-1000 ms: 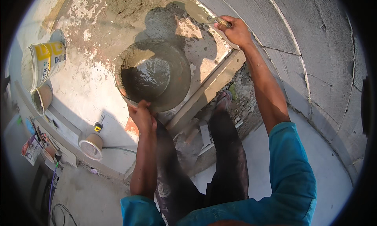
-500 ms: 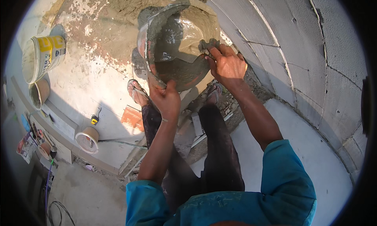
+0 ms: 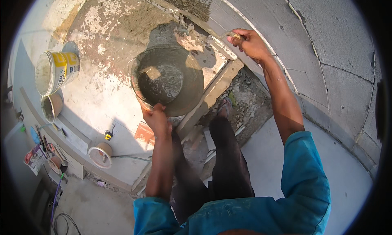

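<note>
Pale concrete slab (image 3: 87, 100) left of a round, mortar-caked basin (image 3: 192, 84), grey block wall (image 3: 326, 88) right. Beyond it, grey-brown mortar (image 3: 141, 24) lies patchy; I judge coverage partial, wet mix left inside. Left hand (image 3: 157, 121) clamped on basin's near rim; right hand (image 3: 254, 46) wrapped around a yellowish-handled trowel (image 3: 237, 36), beyond-right.

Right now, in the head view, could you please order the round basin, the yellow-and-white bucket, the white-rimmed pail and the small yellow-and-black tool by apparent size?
Largest to smallest, as they look:
1. Round basin
2. Yellow-and-white bucket
3. White-rimmed pail
4. Small yellow-and-black tool
</note>
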`<state>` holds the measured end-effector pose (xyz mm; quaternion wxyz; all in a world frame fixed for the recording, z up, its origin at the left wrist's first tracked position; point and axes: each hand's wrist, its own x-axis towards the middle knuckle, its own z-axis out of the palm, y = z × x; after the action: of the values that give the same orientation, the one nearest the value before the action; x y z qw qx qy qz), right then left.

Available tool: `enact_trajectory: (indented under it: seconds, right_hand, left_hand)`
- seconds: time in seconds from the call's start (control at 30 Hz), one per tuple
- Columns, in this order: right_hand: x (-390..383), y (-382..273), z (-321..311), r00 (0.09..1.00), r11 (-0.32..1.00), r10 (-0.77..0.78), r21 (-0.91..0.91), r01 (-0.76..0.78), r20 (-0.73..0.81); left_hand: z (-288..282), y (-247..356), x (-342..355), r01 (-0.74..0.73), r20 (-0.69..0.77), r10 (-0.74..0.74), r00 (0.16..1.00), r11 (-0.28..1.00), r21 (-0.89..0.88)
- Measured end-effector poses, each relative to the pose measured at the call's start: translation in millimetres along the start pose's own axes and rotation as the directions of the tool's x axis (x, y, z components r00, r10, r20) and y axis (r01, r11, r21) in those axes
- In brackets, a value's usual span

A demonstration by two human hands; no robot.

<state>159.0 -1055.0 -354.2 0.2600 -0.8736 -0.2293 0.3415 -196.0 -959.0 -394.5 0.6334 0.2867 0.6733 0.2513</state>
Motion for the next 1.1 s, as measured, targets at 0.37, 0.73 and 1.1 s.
enact_trajectory:
  seconds: [0.37, 0.73, 1.1]
  right_hand:
    - [-166, -99, -24, 0.954, 0.768, -0.002, -0.611, 0.194, 0.300]
    - [-191, -68, -18, 0.842, 0.797, -0.500, -0.487, 0.357, -0.203]
    - [-143, -139, -205, 0.898, 0.985, -0.144, 0.030, 0.172, -0.417]
  left_hand:
    - [34, 48, -105, -0.281, 0.153, 0.287, 0.946, 0.958, -0.059]
    - [42, 69, -107, -0.147, 0.167, 0.177, 0.970, 0.972, -0.182]
    - [-26, 74, -124, -0.071, 0.161, 0.097, 0.982, 0.985, -0.158]
